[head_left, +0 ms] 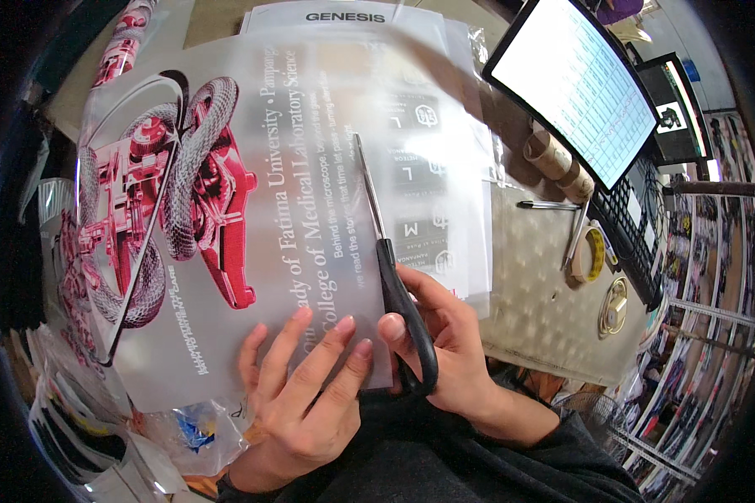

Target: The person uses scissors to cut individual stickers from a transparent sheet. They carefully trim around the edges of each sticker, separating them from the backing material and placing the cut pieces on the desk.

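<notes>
1. While our left hand (306, 415) lies with its fingers slightly spread over the lower edge of the translucent sheet (264, 251), its thumb is hidden; we cannot tell whether it pinches that edge.
2. We hold the scissors (413, 331) in our right hand (457, 344), thumb and fingers closed around the smooth black handle; one slim, tapered steel blade shows, pointing away from us. We cannot tell where the second blade lies.
3. We see the sheet directly before us: smooth, frosted film, printed with white lettering and a red-and-grey graphic of scaly coils. Its left side curls and reflects light.
4. Beneath the film we find flat white sheets (471, 243), partly veiled by it. Our left fingers cover some lettering.
5. To the right, on the table (520, 323), we note tan rolls (558, 163), a pen (549, 205), a round tape roll (593, 254) and a coiled cable (614, 306).
6. Beyond these we locate a tilted monitor (575, 84) and a black keyboard (633, 222). A crumpled clear bag (226, 432) sits lower left.
</notes>
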### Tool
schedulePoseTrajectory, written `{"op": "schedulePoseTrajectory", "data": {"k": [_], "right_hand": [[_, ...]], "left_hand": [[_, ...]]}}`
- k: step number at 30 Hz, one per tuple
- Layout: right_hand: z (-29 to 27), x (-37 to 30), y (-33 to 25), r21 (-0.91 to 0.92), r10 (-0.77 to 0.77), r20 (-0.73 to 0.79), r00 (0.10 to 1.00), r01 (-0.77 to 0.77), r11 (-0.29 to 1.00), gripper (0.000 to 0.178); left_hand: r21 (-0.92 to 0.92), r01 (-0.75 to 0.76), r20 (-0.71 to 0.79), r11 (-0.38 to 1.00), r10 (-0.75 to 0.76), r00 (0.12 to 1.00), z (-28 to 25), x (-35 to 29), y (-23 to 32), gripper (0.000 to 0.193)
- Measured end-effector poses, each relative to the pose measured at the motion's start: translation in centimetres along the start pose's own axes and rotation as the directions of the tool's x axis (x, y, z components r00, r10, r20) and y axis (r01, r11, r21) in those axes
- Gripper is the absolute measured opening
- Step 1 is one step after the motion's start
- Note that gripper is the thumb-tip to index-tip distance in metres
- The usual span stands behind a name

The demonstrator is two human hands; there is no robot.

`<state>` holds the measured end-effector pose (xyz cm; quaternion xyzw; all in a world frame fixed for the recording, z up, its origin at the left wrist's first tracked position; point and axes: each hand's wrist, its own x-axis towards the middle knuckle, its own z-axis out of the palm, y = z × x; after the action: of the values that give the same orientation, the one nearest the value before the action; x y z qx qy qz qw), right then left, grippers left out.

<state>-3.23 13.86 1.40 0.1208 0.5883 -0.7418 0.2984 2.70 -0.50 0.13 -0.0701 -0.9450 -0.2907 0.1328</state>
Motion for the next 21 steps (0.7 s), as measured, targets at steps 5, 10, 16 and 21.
{"op": "schedulePoseTrajectory", "data": {"k": [5,10,16,21], "right_hand": [[0.3,0.0,-0.1,-0.038,-0.019,-0.021,1.0,0.019,0.999,0.059],[0.1,-0.1,0.0,-0.037,-0.014,0.007,1.0,0.014,0.999,0.058],[0.0,0.7,0.7,-0.006,-0.11,0.026,0.994,0.11,0.994,0.052],[-0.3,1.7,-1.2,0.048,-0.047,0.09,0.995,0.043,0.998,0.046]], "left_hand": [[-0.017,0.02,-0.03,1.0,-0.02,0.999,0.2,-0.1,0.1,0.017],[-0.024,0.028,-0.03,0.999,-0.029,0.999,0.2,-0.1,-0.1,0.016],[-0.024,0.021,-0.035,0.999,-0.022,0.999,0.0,0.0,0.1,0.014],[-0.042,0.014,-0.006,0.999,-0.014,1.0,-0.5,-0.2,-0.1,0.014]]}}
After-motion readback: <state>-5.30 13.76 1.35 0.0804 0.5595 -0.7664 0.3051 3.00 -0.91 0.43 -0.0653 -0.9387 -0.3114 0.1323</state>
